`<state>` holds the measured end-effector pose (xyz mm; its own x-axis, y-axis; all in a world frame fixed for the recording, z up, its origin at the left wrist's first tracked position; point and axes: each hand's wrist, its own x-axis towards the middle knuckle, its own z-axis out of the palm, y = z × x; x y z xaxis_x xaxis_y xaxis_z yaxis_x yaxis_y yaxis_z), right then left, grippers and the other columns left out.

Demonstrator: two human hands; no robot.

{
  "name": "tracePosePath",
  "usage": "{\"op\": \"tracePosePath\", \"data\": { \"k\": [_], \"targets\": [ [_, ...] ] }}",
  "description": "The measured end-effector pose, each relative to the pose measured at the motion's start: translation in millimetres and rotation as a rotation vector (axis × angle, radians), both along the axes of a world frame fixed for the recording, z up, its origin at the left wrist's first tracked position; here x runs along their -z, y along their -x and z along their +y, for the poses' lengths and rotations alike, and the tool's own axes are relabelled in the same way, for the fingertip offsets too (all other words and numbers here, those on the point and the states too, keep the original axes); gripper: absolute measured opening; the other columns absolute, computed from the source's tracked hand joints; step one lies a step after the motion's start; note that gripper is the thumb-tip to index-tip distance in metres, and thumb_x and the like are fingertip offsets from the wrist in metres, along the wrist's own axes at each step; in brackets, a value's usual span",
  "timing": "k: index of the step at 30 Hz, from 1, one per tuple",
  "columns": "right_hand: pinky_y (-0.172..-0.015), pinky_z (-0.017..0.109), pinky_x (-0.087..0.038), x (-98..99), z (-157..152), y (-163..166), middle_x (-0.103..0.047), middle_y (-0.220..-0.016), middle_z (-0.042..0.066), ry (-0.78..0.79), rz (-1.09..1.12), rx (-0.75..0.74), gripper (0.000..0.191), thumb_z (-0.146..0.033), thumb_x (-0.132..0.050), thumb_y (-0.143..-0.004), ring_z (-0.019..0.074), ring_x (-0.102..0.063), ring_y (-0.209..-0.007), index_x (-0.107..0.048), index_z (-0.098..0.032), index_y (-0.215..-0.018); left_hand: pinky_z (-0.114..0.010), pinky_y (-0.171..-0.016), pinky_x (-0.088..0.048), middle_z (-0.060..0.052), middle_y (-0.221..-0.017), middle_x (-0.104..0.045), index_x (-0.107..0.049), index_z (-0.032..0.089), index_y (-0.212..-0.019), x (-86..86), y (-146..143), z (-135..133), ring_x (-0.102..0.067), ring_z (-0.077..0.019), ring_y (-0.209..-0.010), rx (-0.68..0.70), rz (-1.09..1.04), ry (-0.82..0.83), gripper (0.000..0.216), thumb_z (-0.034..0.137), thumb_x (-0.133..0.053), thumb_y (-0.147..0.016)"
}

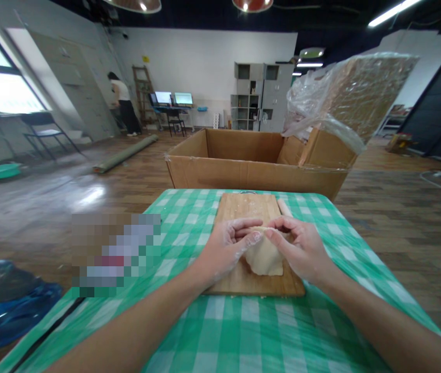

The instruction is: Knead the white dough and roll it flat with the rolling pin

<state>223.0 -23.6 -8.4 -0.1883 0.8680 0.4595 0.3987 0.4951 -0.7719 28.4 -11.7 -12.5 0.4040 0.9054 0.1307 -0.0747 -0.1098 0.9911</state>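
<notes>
A pale sheet of dough [264,258] hangs just above a wooden cutting board [244,207] on the green checked tablecloth [189,228]. My left hand [226,248] and my right hand [302,246] each pinch the dough's upper edge with fingertips close together. Both hands are dusted with flour. A wooden rolling pin [283,207] lies along the board's right edge, partly hidden behind my right hand.
A large open cardboard box [251,173] stands just beyond the table, with crumpled plastic wrap [344,98] over its right side. A blurred patch [115,254] covers the table's left part. A blue bag [6,305] lies on the floor at left. A person [123,103] stands far back.
</notes>
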Motion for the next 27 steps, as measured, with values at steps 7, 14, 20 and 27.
{"op": "tracePosePath", "data": {
  "k": [7,14,20,27],
  "targets": [
    [-0.059,0.026,-0.045,-5.1,-3.5,1.0,-0.070,-0.080,0.002,-0.029,-0.058,-0.032,0.019,-0.035,-0.061,-0.095,0.0153,-0.061,-0.069,-0.070,-0.019,-0.091,-0.025,-0.067,-0.050,-0.006,-0.089,-0.077,-0.077,0.015,-0.092,-1.0,-0.7,-3.3,-0.068,-0.0172,-0.079,-0.102,0.167,-0.207,0.024,0.038,-0.069,-0.090],
    [-0.064,0.026,-0.046,-5.4,-4.9,2.3,-0.071,-0.081,0.001,-0.038,-0.068,-0.055,0.017,-0.033,-0.062,-0.095,0.0151,-0.062,-0.073,-0.070,-0.019,-0.089,-0.024,-0.067,-0.048,-0.003,-0.079,-0.073,-0.074,0.016,-0.084,-5.5,2.7,-9.4,-0.064,-0.0150,-0.074,-0.167,0.268,-0.387,0.023,0.036,-0.066,-0.092],
    [-0.060,0.025,-0.043,-5.5,-4.6,2.6,-0.069,-0.079,0.001,-0.029,-0.042,-0.056,0.017,-0.031,-0.061,-0.095,0.0138,-0.060,-0.069,-0.069,-0.018,-0.088,-0.024,-0.068,-0.050,-0.004,-0.084,-0.074,-0.073,0.015,-0.089,0.3,0.8,-3.7,-0.066,-0.0159,-0.078,-0.123,0.219,-0.337,0.023,0.037,-0.067,-0.092],
    [-0.061,0.025,-0.044,-5.6,-3.4,2.4,-0.070,-0.080,0.001,-0.003,-0.014,-0.093,0.016,-0.030,-0.061,-0.095,0.0137,-0.060,-0.071,-0.070,-0.018,-0.090,-0.028,-0.082,-0.055,-0.004,-0.099,-0.077,-0.076,0.023,-0.109,-4.3,6.4,-1.3,-0.071,-0.0181,-0.089,-0.152,0.242,-0.469,0.022,0.032,-0.071,-0.090]
  ]
}}
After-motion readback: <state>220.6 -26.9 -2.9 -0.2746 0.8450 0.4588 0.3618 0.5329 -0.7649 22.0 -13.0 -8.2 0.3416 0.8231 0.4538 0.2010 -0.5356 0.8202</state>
